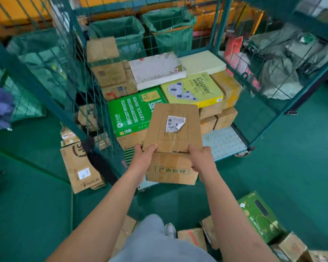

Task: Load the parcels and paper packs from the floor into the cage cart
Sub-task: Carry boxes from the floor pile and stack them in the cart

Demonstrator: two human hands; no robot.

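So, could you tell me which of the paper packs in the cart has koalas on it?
The yellow Copier pack, right of the green office-paper pack; the green one shows only lettering.

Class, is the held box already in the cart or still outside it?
Outside. Both hands, left and right, hold the box at the cart's open front, above the floor.

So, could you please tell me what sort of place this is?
Probably a parcel sorting depot: a wire cage cart stacked with boxes, green sacks hung open behind it, and grey mail bags heaped nearby.
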